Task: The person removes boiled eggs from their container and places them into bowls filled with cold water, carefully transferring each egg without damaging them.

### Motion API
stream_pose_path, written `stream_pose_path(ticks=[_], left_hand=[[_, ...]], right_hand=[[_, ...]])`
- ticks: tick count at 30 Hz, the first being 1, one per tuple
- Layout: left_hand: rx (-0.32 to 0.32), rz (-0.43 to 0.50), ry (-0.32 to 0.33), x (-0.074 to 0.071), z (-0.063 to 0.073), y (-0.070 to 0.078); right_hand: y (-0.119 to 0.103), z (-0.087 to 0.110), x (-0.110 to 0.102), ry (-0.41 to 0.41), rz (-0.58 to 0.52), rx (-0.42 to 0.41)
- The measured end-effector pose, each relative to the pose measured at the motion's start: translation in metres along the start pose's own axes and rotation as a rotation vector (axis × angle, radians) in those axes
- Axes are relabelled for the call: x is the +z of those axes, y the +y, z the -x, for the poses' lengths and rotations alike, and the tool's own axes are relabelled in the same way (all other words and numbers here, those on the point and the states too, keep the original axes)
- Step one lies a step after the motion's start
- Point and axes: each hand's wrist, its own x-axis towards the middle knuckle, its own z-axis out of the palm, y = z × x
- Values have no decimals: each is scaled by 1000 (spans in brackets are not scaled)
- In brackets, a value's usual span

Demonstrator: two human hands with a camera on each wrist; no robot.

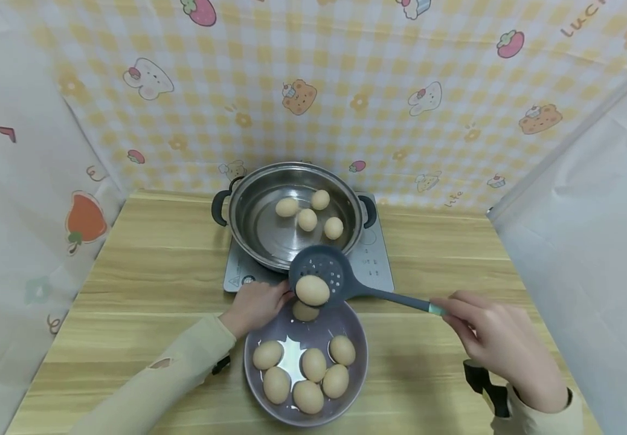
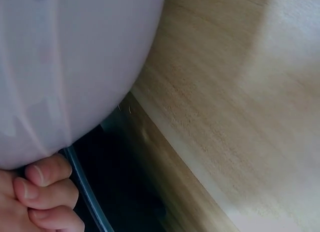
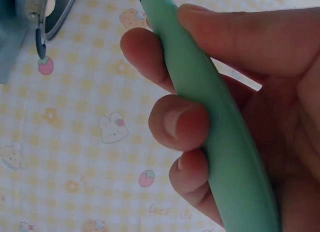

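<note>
My right hand (image 1: 501, 338) grips the green handle (image 3: 215, 117) of a dark grey slotted skimmer (image 1: 340, 266). One brown egg (image 1: 312, 290) lies in the skimmer's head, which overlaps the pot's near rim and the bowl's far edge in the head view. At the far left rim of a purple-grey bowl (image 1: 359, 386), my left hand (image 1: 256, 307) holds on with curled fingers (image 2: 55, 194) against its outer wall. Several eggs (image 1: 308, 396) lie in the bowl, one partly hidden under the skimmer. A steel pot (image 1: 259, 241) behind it holds several more eggs (image 1: 307, 220).
The pot stands on a flat grey induction cooker (image 1: 376, 272), its black handles (image 1: 220, 208) sticking out left and right. Under everything is a wood-grain table (image 1: 433, 254). A yellow checked cloth (image 1: 368, 60) hangs behind, with white sheets (image 1: 591, 205) at both sides.
</note>
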Motion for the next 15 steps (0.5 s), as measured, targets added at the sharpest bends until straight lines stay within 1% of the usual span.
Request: stream_pose_path(ticks=[3, 5, 7, 10, 12, 15], left_hand=[[4, -2, 9, 0, 1, 0], [12, -1, 32, 0, 1, 0], [23, 11, 61, 0, 1, -1], [40, 28, 105, 0, 0, -1], [45, 35, 107, -1, 1, -2], [33, 50, 70, -2, 2, -2]], right_hand=[[-2, 8, 3, 20, -25, -9], [-4, 14, 6, 16, -38, -3], [-5, 19, 9, -2, -47, 10], [-8, 26, 16, -52, -45, 38], [-10, 30, 23, -92, -70, 53], [-13, 34, 33, -122, -102, 66]])
